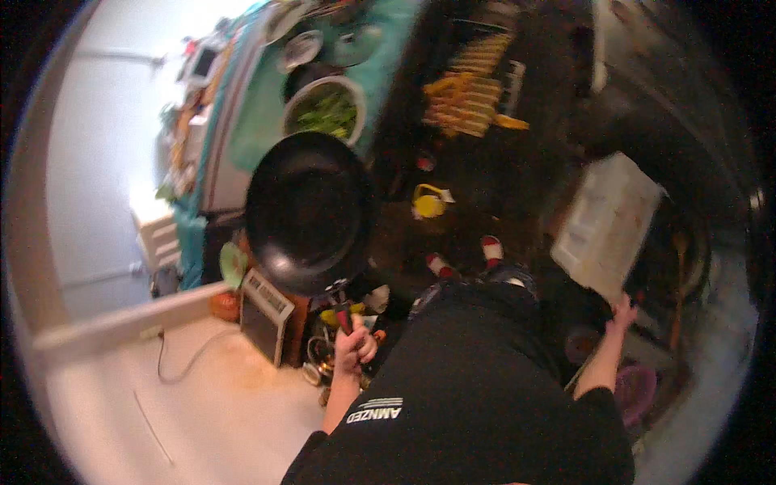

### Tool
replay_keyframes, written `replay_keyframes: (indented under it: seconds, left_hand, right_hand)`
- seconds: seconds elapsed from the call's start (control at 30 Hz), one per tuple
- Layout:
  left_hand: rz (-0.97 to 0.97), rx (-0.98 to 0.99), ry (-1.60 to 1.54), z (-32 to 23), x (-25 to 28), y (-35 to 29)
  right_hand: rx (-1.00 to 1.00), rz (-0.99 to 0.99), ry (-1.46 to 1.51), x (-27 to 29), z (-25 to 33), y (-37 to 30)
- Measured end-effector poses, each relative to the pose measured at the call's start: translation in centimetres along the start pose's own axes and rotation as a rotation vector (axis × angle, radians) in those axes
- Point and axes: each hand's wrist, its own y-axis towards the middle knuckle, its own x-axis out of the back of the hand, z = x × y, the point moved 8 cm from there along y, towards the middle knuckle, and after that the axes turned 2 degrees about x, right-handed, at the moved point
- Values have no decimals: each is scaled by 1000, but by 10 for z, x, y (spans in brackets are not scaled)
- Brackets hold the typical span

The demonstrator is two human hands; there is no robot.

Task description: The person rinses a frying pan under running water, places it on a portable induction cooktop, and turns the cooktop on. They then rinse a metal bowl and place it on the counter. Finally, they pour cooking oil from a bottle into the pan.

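My left hand (352,347) is closed round the handle of a black wok (311,212), a wide round pan with its dark inside facing up. The wok hangs out in front of me, beside a teal-covered counter, and hides part of it. On that counter stands a white bowl (356,121) of green leafy vegetables (327,111). My right hand (621,314) is out to the right at the near edge of a whitish, translucent bin (606,222). Its fingers look apart and somewhat blurred; I cannot tell whether they touch the bin.
A box-shaped heater or speaker (265,315) stands by the left wall under the wok. A yellow round object (429,206) lies on the dark floor ahead of my feet. A striped yellow rack or mat (473,89) is farther off. A purple basin (635,394) is at my right.
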Motion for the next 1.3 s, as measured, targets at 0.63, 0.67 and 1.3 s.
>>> replay_keyframes:
  seconds: [0.63,0.67,1.3]
  left_hand:
    - [-231,33,-62,6,65,-28]
    - [-236,31,-70,5,68,-28]
    - [-852,-151,737,-34,194,-48]
  right_hand:
    - [98,-48,-867,58,-23,38]
    - [195,-53,-942,57,-14,36]
    - [715,643,-820,-194,60,-168]
